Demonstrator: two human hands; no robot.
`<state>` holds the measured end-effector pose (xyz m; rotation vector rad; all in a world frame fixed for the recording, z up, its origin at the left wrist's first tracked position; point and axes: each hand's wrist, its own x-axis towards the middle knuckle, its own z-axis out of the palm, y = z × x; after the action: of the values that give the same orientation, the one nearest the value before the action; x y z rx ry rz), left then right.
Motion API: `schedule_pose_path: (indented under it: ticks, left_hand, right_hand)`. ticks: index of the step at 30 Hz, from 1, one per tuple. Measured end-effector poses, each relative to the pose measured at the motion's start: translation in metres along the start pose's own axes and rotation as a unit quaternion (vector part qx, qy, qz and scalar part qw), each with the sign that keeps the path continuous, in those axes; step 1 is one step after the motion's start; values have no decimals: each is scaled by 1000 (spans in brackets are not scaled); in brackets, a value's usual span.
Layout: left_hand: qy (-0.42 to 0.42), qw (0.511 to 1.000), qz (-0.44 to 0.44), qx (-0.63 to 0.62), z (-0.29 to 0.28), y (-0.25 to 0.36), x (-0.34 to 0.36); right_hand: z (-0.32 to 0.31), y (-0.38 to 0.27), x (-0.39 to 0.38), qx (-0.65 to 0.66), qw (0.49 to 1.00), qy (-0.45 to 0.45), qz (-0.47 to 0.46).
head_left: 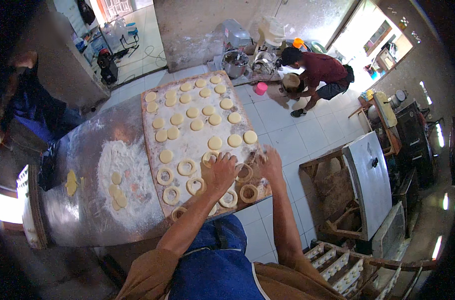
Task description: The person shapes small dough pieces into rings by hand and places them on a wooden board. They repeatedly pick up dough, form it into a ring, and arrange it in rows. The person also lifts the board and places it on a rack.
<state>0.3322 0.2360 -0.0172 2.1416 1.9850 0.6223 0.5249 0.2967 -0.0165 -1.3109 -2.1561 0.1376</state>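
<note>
1. Left hand (223, 174): fingers bending down over one pale dough ring (204, 160); whether they are gripping it or only resting on it, cannot tell.
2. Right hand (271, 165): fingers blurring beside the right edge of the board; whether they are grasping anything, cannot tell.
3. Further dough rings: several lying left of and nearer the person than the left fingers; one ring (244, 180) lying between the two hands, another (248, 200) just below it.
4. Dough discs (215, 143): uncut, spreading in loose rows beyond the fingers of both hands.
5. Wooden board (193, 142), floured: lying beneath the left fingers and carrying rings and discs.
6. Metal desk (82, 215): supporting the board, extending to the left of the fingers.
7. Flour patch (132, 185): lying well left of the left fingers, with a few overlapping dough pieces (118, 194) resting on it.
8. Co-worker (327, 72): stooping beyond the right fingers, holding a round vessel (291, 81).
</note>
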Motion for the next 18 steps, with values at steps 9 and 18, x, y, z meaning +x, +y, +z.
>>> schedule_pose_path:
  ticks: [9,18]
  left_hand:
    - [42,999,-15,8,34,-30,90]
    - [109,898,-103,-414,-26,-38,22]
  right_hand:
    - [30,-14,100,-46,968,-246,-37]
    - [20,-29,70,156,985,-57,50]
